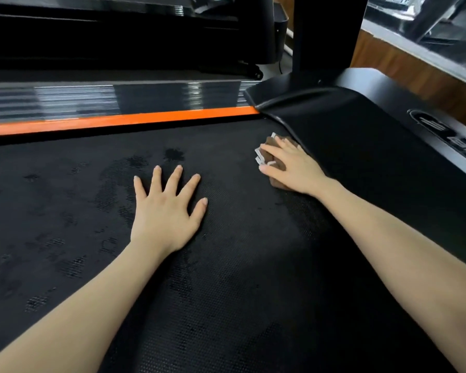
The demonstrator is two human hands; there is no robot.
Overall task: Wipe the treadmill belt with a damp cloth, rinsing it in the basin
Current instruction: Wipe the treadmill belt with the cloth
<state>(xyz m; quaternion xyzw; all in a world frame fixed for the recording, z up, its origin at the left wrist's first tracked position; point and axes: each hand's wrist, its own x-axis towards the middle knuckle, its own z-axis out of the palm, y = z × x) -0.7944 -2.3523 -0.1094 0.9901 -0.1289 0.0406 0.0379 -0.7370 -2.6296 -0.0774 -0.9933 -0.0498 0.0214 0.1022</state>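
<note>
At the front end of the belt, just beside the black motor cover, my right hand lies on the cloth, fingers spread fairly straight and pressing it flat to the belt, not clutching it. The left hand is well apart from it, palm down on the belt with fingers splayed, holding nothing and likely just propping me up. The cloth is brown with a pale edge, bunched small under the palm. I judge it soft, light and limp, so it should drag well under flat pressure but would roll or slip if I pushed from one corner. To lift it I would gather the bunch from above. How wet it is I cannot tell from here, though darker patches on the textured belt suggest damp. The basin is out of view.
</note>
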